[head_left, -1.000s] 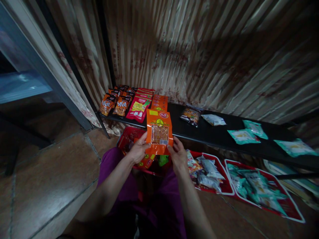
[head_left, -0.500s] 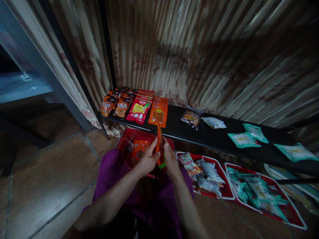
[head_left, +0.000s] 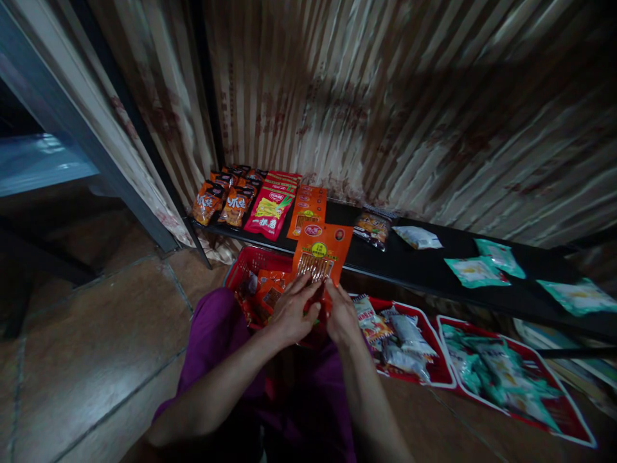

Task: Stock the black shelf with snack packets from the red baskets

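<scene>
Orange packet [head_left: 322, 260] turned face-on, yellow circle [head_left: 319, 249] (lettering blurred)

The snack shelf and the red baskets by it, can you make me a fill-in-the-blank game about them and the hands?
1. The left hand and the right hand both touch one ____ packet of snack sticks.
2. On the black shelf lie ____ mint-green packets.
3. In the picture, the basket of mint-green packets is to the ____ of the basket of mostly white packets.
4. The cloth over the knees is ____.

Missing words: orange; three; right; purple.
</scene>
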Action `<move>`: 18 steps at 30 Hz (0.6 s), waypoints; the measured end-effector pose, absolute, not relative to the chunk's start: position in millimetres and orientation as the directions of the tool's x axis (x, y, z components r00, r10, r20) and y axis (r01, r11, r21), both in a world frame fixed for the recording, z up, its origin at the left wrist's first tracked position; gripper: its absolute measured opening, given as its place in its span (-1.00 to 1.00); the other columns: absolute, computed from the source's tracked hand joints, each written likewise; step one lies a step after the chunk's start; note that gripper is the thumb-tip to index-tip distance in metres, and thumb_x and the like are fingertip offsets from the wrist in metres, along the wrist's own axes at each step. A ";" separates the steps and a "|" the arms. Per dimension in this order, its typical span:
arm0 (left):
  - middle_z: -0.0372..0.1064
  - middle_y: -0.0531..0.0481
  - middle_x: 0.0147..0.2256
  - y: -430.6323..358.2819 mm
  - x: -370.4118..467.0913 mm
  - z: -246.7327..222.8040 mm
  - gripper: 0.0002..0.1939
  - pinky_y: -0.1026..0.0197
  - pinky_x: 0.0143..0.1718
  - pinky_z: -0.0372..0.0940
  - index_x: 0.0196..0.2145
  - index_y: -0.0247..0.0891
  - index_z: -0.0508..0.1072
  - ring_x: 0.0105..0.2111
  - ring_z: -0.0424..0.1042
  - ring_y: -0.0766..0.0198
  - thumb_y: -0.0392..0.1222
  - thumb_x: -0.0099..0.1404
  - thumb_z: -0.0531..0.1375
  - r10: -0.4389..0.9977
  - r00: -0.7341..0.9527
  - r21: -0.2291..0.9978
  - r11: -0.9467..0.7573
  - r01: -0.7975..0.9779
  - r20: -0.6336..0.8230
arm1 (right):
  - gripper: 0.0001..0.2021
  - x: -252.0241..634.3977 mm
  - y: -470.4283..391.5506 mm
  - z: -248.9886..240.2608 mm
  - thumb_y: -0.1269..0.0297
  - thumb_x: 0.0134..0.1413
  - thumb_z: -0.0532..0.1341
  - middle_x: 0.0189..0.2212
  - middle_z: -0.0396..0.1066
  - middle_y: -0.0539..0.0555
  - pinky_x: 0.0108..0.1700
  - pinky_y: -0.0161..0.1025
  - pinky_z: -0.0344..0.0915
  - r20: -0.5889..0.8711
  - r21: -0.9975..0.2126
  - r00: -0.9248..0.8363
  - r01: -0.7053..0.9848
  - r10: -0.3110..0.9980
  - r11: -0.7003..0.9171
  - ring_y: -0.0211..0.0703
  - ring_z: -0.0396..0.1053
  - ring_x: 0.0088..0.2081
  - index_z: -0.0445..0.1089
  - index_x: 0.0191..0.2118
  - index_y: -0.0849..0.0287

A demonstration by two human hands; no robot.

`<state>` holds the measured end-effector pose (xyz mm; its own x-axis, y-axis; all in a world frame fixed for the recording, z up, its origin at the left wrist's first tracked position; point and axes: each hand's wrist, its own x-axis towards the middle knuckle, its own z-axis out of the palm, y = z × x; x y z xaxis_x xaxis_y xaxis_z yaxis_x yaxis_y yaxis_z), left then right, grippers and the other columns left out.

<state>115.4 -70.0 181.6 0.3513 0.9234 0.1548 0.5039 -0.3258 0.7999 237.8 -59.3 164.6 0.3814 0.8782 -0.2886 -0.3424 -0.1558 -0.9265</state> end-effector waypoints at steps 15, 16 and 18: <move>0.46 -0.10 -0.23 -20.9 101.2 124.1 -0.62 0.17 -0.11 0.28 -0.10 -0.33 0.39 -0.21 0.43 0.23 -0.33 0.07 0.20 0.947 -0.005 0.947 0.320 0.003 -0.320 | -0.67 252.5 -39.3 149.1 0.19 -0.33 0.41 -0.41 0.55 0.02 -0.37 -0.22 0.44 -0.500 -0.775 0.227 -0.549 0.836 -0.314 -0.06 0.50 -0.34 0.43 -0.32 0.13; 0.46 -0.07 -0.29 -19.1 101.9 121.4 -0.63 0.19 -0.16 0.30 -0.13 -0.32 0.40 -0.28 0.43 0.25 -0.34 0.04 0.22 0.932 -0.005 0.932 0.361 -0.031 -0.362 | -0.65 254.2 -38.6 145.2 0.16 -0.33 0.41 -0.41 0.55 0.03 -0.35 -0.21 0.43 -0.504 -0.773 0.210 -0.542 0.838 -0.329 -0.05 0.50 -0.32 0.43 -0.32 0.12; 0.45 -0.02 -0.38 -16.3 103.3 116.4 -0.67 0.21 -0.22 0.30 -0.20 -0.32 0.43 -0.35 0.43 0.27 -0.34 0.00 0.24 0.912 0.012 0.909 0.409 -0.079 -0.409 | -0.64 258.1 -37.6 136.3 0.12 -0.32 0.40 -0.40 0.55 0.05 -0.33 -0.19 0.43 -0.509 -0.777 0.191 -0.523 0.840 -0.351 -0.03 0.50 -0.29 0.44 -0.30 0.13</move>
<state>103.3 -16.3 116.4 0.0116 0.9125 -0.4090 -0.0793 0.4086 0.9093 258.1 -37.6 136.3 0.1911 0.8395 -0.5086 -0.5230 -0.3514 -0.7765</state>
